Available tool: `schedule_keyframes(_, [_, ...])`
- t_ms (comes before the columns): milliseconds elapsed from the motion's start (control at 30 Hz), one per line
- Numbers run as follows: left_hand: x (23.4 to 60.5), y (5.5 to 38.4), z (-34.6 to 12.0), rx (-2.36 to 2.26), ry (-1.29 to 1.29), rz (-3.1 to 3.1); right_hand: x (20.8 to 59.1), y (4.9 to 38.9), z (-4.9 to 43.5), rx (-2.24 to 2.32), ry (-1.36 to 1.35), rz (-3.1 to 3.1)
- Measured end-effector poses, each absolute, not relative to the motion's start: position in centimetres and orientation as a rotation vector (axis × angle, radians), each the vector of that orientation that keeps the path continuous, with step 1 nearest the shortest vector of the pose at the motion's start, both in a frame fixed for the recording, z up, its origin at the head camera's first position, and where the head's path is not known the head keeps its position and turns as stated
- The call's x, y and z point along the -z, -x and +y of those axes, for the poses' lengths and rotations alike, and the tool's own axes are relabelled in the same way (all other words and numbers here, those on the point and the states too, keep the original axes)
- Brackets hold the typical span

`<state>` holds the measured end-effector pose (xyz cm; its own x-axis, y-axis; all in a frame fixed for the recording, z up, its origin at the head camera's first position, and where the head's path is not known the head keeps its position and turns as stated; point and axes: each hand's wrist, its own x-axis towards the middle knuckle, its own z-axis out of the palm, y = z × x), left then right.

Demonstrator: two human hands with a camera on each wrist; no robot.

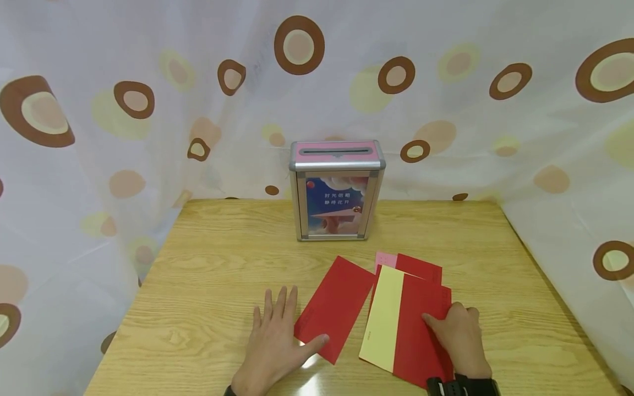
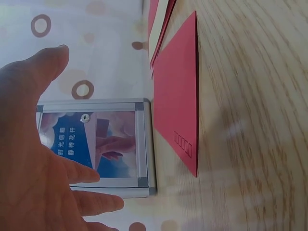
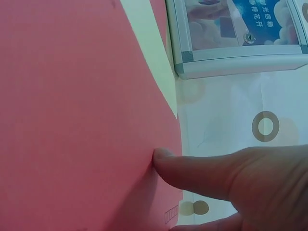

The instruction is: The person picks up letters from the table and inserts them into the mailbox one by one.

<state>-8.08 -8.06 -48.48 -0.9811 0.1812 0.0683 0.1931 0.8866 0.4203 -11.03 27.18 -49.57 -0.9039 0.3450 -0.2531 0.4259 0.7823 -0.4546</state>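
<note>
In the head view my left hand [image 1: 274, 347] is spread flat, fingers apart, its thumb overlapping the lower part of a single red envelope [image 1: 337, 308]. The left wrist view shows that hand raised above the table, holding nothing. My right hand [image 1: 458, 333] pinches the right edge of a red envelope [image 1: 421, 330], thumb on top and the other fingers curled at the edge, partly hidden. A pale yellow envelope [image 1: 383, 319] shows from under the red one's left side. Behind these lie another red envelope [image 1: 421, 268] and a pink one [image 1: 385, 259].
A metal-framed letter box [image 1: 337, 192] with a pink slotted top [image 1: 317, 157] stands at the back of the wooden table [image 1: 208, 264]. A spotted cloth [image 1: 173, 110] hangs behind the table and along its sides. A dark watch band [image 1: 463, 386] circles the right wrist.
</note>
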Motion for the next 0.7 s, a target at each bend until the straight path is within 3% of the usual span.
schedule_keyframes(700, [48.74, 7.88, -7.51, 0.672, 0.33, -3.025, 48.96, 11.08, 27.84, 0.865, -0.629, 2.774])
